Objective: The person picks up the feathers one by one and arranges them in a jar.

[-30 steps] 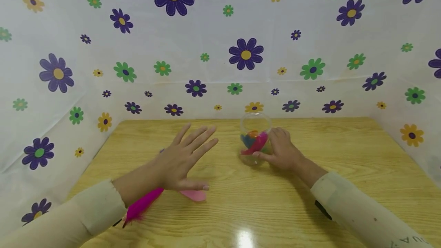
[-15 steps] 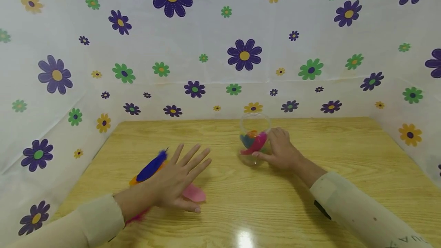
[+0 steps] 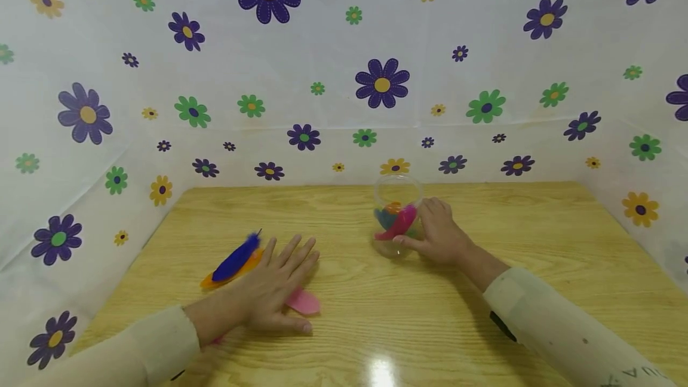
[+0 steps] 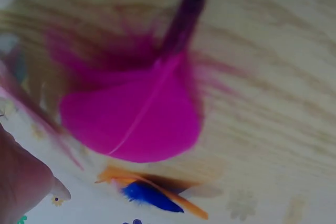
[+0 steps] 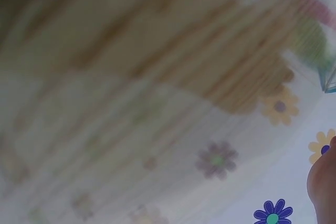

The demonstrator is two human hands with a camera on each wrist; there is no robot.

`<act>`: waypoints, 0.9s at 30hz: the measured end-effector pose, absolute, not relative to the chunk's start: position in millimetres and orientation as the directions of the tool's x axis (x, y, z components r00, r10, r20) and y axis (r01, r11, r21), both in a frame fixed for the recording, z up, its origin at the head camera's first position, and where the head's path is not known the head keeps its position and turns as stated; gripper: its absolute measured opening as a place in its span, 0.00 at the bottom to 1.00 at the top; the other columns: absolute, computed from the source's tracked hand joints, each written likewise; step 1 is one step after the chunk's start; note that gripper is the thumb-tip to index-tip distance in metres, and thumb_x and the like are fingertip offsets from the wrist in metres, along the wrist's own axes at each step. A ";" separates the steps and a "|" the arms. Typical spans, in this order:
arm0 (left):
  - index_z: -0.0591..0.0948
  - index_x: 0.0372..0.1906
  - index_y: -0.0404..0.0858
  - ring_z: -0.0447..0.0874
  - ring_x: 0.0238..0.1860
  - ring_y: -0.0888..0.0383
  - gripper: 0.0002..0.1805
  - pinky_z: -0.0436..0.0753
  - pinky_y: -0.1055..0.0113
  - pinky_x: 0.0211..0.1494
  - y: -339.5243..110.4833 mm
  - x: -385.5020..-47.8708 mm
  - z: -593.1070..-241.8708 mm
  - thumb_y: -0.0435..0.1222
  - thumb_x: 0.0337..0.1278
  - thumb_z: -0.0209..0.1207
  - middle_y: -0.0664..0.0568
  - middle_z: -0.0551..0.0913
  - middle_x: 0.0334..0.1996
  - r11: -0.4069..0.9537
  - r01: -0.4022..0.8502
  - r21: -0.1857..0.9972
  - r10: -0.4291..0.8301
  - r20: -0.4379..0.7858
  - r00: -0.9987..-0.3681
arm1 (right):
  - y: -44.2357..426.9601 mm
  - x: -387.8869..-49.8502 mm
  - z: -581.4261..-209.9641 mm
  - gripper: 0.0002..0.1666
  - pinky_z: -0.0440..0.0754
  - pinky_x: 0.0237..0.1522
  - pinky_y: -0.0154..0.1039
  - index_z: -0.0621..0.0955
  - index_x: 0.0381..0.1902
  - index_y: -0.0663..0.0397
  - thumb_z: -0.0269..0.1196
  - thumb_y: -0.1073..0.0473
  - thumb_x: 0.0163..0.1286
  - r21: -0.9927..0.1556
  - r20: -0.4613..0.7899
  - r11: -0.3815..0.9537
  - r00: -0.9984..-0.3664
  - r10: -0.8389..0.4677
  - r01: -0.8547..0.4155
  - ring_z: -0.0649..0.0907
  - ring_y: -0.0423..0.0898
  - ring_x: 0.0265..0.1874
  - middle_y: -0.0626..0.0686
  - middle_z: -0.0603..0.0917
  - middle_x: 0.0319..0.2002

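My right hand (image 3: 443, 235) grips the side of a clear jar (image 3: 399, 190), thumb in front and fingers curled behind it. Inside the jar lie feathers: a magenta-red one (image 3: 400, 223), a teal one (image 3: 385, 218) and an orange one (image 3: 394, 208). With fingers spread and straight, my left hand (image 3: 274, 291) lies low over the table, partly covering a pink feather (image 3: 304, 302). Whether it touches that feather I cannot tell. Beside its fingers lie a blue feather (image 3: 233, 261) and an orange feather (image 3: 212, 283). A magenta feather (image 4: 136, 114) fills the left wrist view, mostly hidden by the arm from above.
The wooden table (image 3: 376, 327) reaches back to a white cloth (image 3: 333, 46) printed with flowers, which also hangs on both sides. Light glares off the table near the front edge.
My left hand has come down and nearer to me with fingers still spread, uncovering the blue and orange feathers. My right hand and the jar have stayed in place.
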State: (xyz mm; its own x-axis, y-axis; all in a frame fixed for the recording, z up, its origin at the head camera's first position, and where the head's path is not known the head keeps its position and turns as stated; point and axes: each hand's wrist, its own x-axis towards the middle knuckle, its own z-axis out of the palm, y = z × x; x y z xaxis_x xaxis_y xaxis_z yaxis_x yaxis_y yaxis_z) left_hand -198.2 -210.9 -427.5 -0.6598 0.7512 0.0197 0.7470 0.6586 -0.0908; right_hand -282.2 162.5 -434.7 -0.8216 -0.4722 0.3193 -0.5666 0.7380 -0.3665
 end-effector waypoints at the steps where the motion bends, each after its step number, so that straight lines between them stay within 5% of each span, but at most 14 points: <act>1: 0.53 0.79 0.34 0.42 0.79 0.34 0.62 0.49 0.25 0.71 -211.2 -198.1 -429.1 0.77 0.52 0.46 0.37 0.45 0.80 0.660 0.745 -0.094 0.750 0.017 -0.662 | 162.6 -282.0 -434.6 0.35 0.57 0.67 0.59 0.73 0.54 0.55 0.64 0.33 0.64 -0.365 0.320 0.738 -0.820 -0.474 -0.568 0.70 0.53 0.54 0.55 0.77 0.51; 14: 0.47 0.79 0.31 0.40 0.81 0.42 0.51 0.47 0.38 0.78 -210.6 -199.6 -445.2 0.66 0.69 0.43 0.39 0.42 0.80 0.684 0.725 0.080 0.728 -0.023 -0.685 | 162.8 -283.7 -435.6 0.34 0.58 0.67 0.59 0.74 0.53 0.53 0.64 0.34 0.64 -0.369 0.327 0.737 -0.821 -0.468 -0.567 0.70 0.52 0.54 0.54 0.78 0.52; 23: 0.49 0.78 0.29 0.44 0.80 0.41 0.41 0.53 0.41 0.77 -210.9 -200.0 -446.8 0.54 0.77 0.41 0.37 0.46 0.80 0.634 0.766 0.103 0.770 0.001 -0.637 | 162.2 -284.0 -436.3 0.33 0.56 0.68 0.60 0.74 0.54 0.52 0.64 0.34 0.65 -0.382 0.321 0.733 -0.825 -0.466 -0.563 0.70 0.53 0.55 0.54 0.77 0.53; 27: 0.50 0.78 0.30 0.43 0.80 0.42 0.36 0.52 0.41 0.78 -210.8 -200.9 -447.1 0.47 0.79 0.41 0.39 0.46 0.80 0.627 0.753 0.199 0.770 -0.015 -0.638 | 161.7 -283.8 -437.9 0.33 0.57 0.68 0.60 0.74 0.54 0.52 0.64 0.34 0.65 -0.382 0.322 0.730 -0.822 -0.470 -0.567 0.70 0.53 0.55 0.54 0.77 0.54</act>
